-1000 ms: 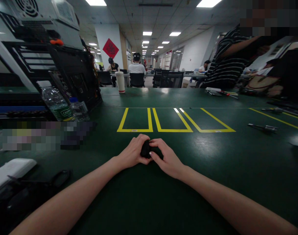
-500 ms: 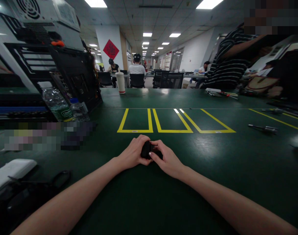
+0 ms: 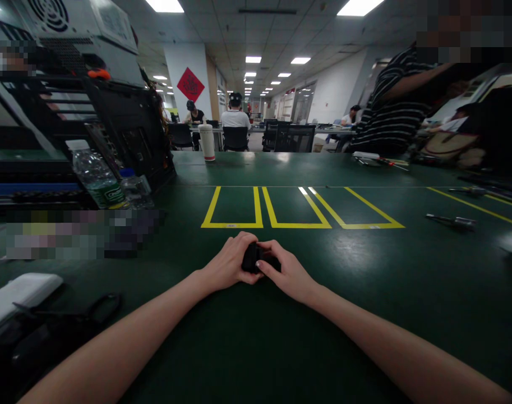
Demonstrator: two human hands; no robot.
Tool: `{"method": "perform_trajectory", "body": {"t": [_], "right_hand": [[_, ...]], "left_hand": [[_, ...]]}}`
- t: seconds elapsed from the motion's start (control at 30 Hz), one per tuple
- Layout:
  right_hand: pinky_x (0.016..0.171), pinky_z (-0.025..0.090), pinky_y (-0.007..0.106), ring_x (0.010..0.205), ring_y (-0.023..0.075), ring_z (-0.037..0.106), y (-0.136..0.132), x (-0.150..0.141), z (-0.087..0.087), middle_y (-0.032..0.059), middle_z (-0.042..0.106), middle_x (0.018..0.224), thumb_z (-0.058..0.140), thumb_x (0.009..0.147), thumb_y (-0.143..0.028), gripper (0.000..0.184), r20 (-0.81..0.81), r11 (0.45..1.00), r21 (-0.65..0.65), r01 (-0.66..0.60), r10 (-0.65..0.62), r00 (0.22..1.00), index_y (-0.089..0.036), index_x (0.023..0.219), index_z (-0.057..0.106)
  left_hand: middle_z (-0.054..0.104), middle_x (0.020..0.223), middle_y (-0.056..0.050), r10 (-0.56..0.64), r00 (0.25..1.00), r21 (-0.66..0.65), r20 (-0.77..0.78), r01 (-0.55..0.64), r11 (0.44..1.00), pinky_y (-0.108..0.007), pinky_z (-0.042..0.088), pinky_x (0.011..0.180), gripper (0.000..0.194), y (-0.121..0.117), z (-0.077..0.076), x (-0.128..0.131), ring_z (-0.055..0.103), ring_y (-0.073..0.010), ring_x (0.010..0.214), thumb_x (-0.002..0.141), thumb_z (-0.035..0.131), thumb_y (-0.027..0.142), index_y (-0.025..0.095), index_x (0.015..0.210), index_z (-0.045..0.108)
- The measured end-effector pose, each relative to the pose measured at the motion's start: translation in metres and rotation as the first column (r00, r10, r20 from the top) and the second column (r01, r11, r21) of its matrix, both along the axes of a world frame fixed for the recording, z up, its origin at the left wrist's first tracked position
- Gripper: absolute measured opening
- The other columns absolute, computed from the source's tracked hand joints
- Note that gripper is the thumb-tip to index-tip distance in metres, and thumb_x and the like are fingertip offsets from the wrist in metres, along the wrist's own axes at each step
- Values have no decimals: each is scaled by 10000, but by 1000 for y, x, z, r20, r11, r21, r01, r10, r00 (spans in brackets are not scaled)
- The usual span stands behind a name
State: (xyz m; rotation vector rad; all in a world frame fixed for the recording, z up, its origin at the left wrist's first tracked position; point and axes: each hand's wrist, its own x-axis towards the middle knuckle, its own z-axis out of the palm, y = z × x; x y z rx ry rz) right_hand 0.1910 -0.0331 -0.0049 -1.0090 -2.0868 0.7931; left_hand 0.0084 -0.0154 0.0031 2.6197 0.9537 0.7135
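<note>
A small black object (image 3: 250, 258) is held between my two hands, just above or on the green table (image 3: 256, 336); its kind is too dark to make out. My left hand (image 3: 231, 261) wraps round its left side, with the thumb below and the fingers over the top. On the right side, my right hand (image 3: 284, 271) closes on the same object, thumb tip against its front and index finger along the top. Fingers hide much of it. Beyond the hands lie yellow tape outlines (image 3: 300, 225) on the tabletop.
Two plastic bottles (image 3: 96, 177) and black computer hardware (image 3: 129, 129) stand at the left. Nearer lie a white object (image 3: 22, 297) and black cables (image 3: 62, 331). A metal tool (image 3: 453, 221) lies at the right. A white cup (image 3: 206, 143) stands far back. A person in a striped shirt (image 3: 390, 106) stands at right.
My hands and the black object are nearly unmoved. A person has come into view at the far left, behind the hardware.
</note>
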Motion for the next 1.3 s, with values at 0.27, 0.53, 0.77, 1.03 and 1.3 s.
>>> {"method": "perform_trajectory", "body": {"t": [0.27,0.53,0.77,1.03,1.3], "right_hand": [[813,432,366,907,185,507,0,0,0,44,521,965,497,791,-172,206,-73,993,113,28,-20,997,-205,994,493],[788,450,386,886,187,526,0,1,-1,50,530,976,478,809,-230,257,-40,1000,-3,10,-11,999,-204,1064,460],[832,424,377,928,189,497,-2,1,0,48,499,999,526,762,-170,235,-41,991,131,15,-9,999,-206,992,488],[861,419,378,956,181,519,3,1,-3,46,519,1032,544,759,-195,335,-128,999,-33,4,-8,992,-208,1080,447],[801,455,347,902,164,542,2,2,-3,24,513,979,537,776,-215,233,-174,994,-88,-69,53,983,-205,996,463]], "left_hand": [[412,1033,-76,-13,1000,20,10,13,1000,-350,388,755,562,1,0,1,452,-223,904,674,626,274,193,1103,273],[412,1035,-78,1,1000,-10,2,-1,1000,-344,396,737,545,0,0,1,460,-211,869,691,610,298,191,1110,279],[418,1015,-69,15,1000,37,27,-16,999,-357,391,737,569,2,-5,2,458,-221,864,648,633,260,196,1094,286],[412,1016,-63,19,999,35,41,-21,999,-342,394,729,589,2,-5,1,461,-214,862,648,640,276,206,1105,276],[413,1033,-71,3,1000,-7,16,-3,1000,-337,393,726,546,0,0,0,463,-209,859,678,613,286,201,1106,285]]}}
